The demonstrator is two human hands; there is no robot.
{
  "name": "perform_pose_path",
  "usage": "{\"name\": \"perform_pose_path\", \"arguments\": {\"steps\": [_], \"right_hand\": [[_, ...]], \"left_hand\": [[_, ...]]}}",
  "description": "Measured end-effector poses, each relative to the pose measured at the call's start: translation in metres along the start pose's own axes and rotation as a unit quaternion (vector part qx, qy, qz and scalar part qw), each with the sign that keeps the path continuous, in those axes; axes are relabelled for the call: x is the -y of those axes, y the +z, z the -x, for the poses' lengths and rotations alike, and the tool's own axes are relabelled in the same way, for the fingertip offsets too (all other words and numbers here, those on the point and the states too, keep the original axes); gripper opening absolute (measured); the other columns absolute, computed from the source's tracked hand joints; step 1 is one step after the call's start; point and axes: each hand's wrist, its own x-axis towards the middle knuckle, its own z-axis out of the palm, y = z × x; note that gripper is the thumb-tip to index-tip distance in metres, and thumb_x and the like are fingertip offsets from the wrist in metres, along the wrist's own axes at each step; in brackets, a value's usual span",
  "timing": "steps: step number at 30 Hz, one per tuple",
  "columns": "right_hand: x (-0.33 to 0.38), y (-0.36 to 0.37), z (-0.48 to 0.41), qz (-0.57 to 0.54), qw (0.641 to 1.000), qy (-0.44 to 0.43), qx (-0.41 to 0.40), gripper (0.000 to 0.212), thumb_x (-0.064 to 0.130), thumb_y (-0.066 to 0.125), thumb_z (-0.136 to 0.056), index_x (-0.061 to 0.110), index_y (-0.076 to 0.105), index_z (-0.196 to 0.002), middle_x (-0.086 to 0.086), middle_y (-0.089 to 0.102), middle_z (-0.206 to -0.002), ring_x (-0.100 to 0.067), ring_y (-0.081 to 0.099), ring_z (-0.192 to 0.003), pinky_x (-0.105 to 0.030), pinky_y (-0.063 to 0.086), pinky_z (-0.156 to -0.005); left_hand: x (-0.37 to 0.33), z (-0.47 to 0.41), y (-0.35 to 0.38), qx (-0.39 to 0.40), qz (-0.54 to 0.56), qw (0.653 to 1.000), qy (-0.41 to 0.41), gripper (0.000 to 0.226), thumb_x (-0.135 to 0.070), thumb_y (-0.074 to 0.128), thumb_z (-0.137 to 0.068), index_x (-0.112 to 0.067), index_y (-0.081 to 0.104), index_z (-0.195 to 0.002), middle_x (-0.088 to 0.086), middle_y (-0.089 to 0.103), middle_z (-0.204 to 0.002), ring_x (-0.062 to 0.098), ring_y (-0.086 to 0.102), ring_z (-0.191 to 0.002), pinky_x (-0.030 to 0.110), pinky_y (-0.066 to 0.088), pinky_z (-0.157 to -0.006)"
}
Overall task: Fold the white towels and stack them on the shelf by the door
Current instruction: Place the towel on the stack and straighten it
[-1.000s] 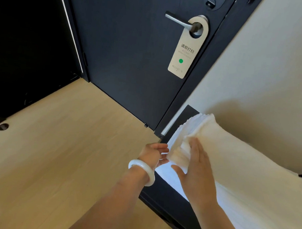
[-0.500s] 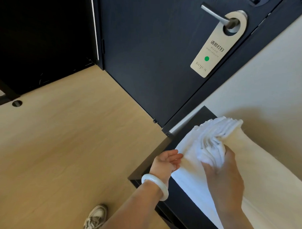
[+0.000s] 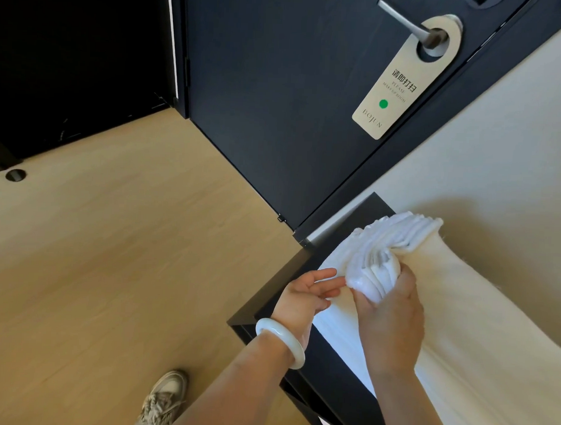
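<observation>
A stack of folded white towels [image 3: 479, 318] lies on a black shelf [image 3: 270, 294] against the cream wall, right of the dark door. My right hand [image 3: 390, 318] grips the near corner of several towel layers [image 3: 376, 266] and bends them upward, so their edges fan out. My left hand [image 3: 305, 296], with a white bangle on the wrist, is held palm up beside that corner, fingers straight, fingertips touching the lowest layers.
The dark door [image 3: 276, 101] has a metal handle [image 3: 406, 22] with a hanging "make up room" sign [image 3: 401, 80]. Light wooden floor [image 3: 112, 254] spreads to the left. A sneaker [image 3: 164, 399] shows at the bottom. A dark opening [image 3: 71, 62] lies at upper left.
My right hand went from lying flat on the towel corner to gripping and lifting the layers. My left hand opened beside them. The view shifted down and left, showing a sneaker.
</observation>
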Motion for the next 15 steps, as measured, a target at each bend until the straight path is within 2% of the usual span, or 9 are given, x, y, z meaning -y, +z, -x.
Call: {"name": "perform_pose_path", "arguments": {"steps": [3, 6, 8, 9, 11, 13, 15], "right_hand": [[0.001, -0.006, 0.000, -0.001, 1.000, 0.008, 0.013, 0.077, 0.034, 0.082, -0.077, 0.014, 0.041, -0.139, -0.009, 0.062, -0.122, -0.033, 0.064, -0.106, -0.047, 0.057, -0.087], [0.001, -0.013, 0.000, -0.005, 1.000, 0.013, 0.016, 0.073, 0.034, 0.080, -0.079, 0.013, 0.042, -0.138, -0.009, 0.063, -0.118, -0.032, 0.065, -0.102, -0.043, 0.058, -0.084], [0.000, -0.019, -0.002, -0.016, 1.000, 0.021, 0.017, 0.071, 0.032, 0.080, -0.079, 0.013, 0.043, -0.137, -0.008, 0.062, -0.118, -0.032, 0.065, -0.103, -0.041, 0.056, -0.085], [-0.001, -0.022, -0.004, -0.024, 0.999, 0.024, 0.017, 0.070, 0.031, 0.080, -0.080, 0.013, 0.043, -0.136, -0.008, 0.062, -0.118, -0.032, 0.064, -0.104, -0.040, 0.054, -0.085], [-0.002, -0.029, -0.006, -0.049, 0.998, 0.038, 0.018, 0.066, 0.029, 0.079, -0.082, 0.014, 0.042, -0.135, -0.009, 0.061, -0.117, -0.033, 0.063, -0.103, -0.039, 0.052, -0.085], [-0.002, -0.035, -0.009, -0.073, 0.996, 0.050, 0.016, 0.063, 0.027, 0.077, -0.083, 0.013, 0.042, -0.134, -0.011, 0.062, -0.115, -0.036, 0.062, -0.102, -0.041, 0.051, -0.086], [-0.002, -0.040, -0.011, -0.085, 0.995, 0.055, 0.012, 0.061, 0.027, 0.076, -0.084, 0.012, 0.042, -0.133, -0.013, 0.062, -0.115, -0.038, 0.062, -0.102, -0.043, 0.051, -0.088]], "left_hand": [[0.001, 0.000, 0.003, -0.029, 0.003, 1.000, -0.006, 0.052, 0.020, 0.044, -0.084, -0.015, 0.068, -0.115, 0.003, 0.073, -0.109, 0.019, 0.065, -0.105, 0.024, 0.051, -0.085], [0.007, -0.005, 0.003, -0.071, -0.037, 0.997, -0.018, 0.044, 0.011, 0.053, -0.087, -0.022, 0.070, -0.111, 0.000, 0.067, -0.111, 0.018, 0.063, -0.106, 0.030, 0.051, -0.096], [0.010, -0.006, 0.002, -0.071, -0.076, 0.994, -0.025, 0.038, 0.004, 0.059, -0.088, -0.027, 0.069, -0.108, -0.005, 0.065, -0.111, 0.017, 0.063, -0.106, 0.031, 0.050, -0.099], [0.008, -0.006, 0.001, -0.064, -0.103, 0.992, -0.022, 0.034, -0.001, 0.062, -0.088, -0.028, 0.068, -0.108, -0.007, 0.064, -0.110, 0.014, 0.062, -0.103, 0.026, 0.050, -0.095], [0.005, -0.007, 0.001, -0.053, -0.174, 0.983, -0.012, 0.026, -0.012, 0.068, -0.089, -0.029, 0.066, -0.109, -0.010, 0.060, -0.109, 0.006, 0.060, -0.093, 0.011, 0.045, -0.076], [0.003, -0.011, 0.002, -0.060, -0.245, 0.968, 0.000, 0.023, -0.025, 0.073, -0.087, -0.033, 0.064, -0.106, -0.006, 0.055, -0.113, 0.005, 0.057, -0.086, 0.009, 0.039, -0.064], [0.003, -0.014, 0.006, -0.058, -0.278, 0.959, -0.002, 0.027, -0.035, 0.078, -0.082, -0.036, 0.063, -0.105, -0.001, 0.051, -0.117, 0.011, 0.059, -0.088, 0.015, 0.043, -0.067]]}}
